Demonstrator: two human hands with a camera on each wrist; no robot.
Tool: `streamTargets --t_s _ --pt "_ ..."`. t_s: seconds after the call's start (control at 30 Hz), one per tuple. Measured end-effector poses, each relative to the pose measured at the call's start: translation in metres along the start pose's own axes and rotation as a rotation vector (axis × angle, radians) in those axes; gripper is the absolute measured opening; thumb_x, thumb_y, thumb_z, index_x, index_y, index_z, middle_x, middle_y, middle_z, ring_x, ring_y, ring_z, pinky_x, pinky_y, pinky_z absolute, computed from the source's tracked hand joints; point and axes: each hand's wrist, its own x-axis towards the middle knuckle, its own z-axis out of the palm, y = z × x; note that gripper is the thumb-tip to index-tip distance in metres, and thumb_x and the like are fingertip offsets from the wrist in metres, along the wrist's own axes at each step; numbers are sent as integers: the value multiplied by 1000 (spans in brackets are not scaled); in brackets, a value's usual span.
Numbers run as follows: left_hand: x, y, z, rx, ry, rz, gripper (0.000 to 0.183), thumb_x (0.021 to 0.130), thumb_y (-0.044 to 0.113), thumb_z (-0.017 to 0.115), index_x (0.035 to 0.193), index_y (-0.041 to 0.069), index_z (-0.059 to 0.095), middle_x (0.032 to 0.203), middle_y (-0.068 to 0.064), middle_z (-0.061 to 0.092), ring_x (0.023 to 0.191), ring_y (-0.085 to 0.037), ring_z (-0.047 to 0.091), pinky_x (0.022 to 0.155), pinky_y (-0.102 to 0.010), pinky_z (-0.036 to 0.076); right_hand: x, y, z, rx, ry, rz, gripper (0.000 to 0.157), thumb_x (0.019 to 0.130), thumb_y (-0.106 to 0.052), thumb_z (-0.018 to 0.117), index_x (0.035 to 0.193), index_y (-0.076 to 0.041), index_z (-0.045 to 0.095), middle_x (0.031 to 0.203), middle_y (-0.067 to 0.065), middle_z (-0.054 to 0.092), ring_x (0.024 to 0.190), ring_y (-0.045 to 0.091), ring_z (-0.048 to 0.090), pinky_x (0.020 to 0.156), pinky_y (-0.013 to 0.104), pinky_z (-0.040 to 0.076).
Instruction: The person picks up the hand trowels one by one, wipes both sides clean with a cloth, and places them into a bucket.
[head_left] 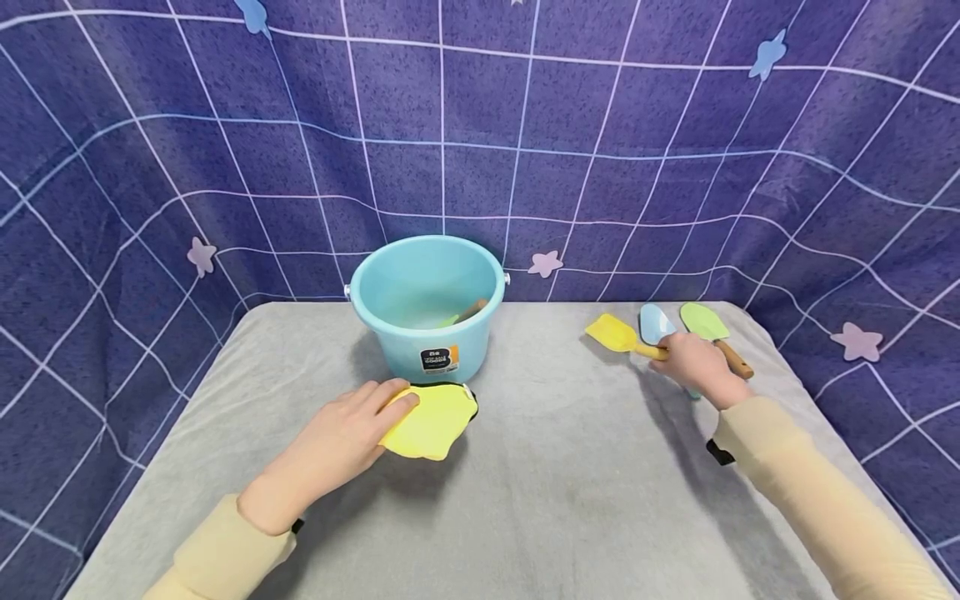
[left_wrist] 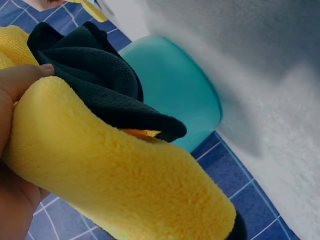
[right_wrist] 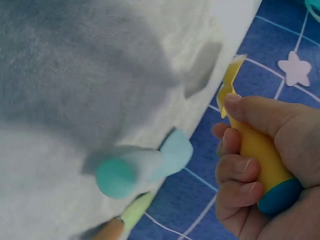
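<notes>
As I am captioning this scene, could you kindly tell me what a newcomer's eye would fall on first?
Probably the light blue bucket, standing at the back of the grey tabletop before purple-blue grid-patterned fabric. Next would come the yellow cloth that the left hand holds in front of the bucket. The right hand grips a yellow shovel toward the tabletop's back right corner.

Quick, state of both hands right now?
Left hand: holding the yellow and black cloth.
Right hand: holding the yellow shovel by its handle.
</notes>
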Motion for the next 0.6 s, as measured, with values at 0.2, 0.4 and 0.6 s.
streamTargets --t_s 0.2,0.4,0.6 --pt "3 2 -10 13 14 4 62 58 0 75 117 6 56 114 -9 57 86 -25 57 66 -38 51 -10 -6 -17 -14 32 -79 12 78 -21 71 75 -10 67 60 -2 57 54 17 49 47 37 40" --pt "5 4 -16 25 23 3 63 58 -1 74 118 5 56 115 -10 57 87 -26 57 65 -39 51 -21 -20 -35 26 59 -161 14 76 -18 70 82 -5 70 61 -4 59 53 13 48 48 31 41" --pt "7 7 -22 37 32 0 65 56 1 75 118 5 56 116 -10 56 89 -26 57 66 -40 52 -33 -34 -50 35 85 -218 15 75 -17 72 83 -5 72 60 -6 58 52 10 46 48 28 40"
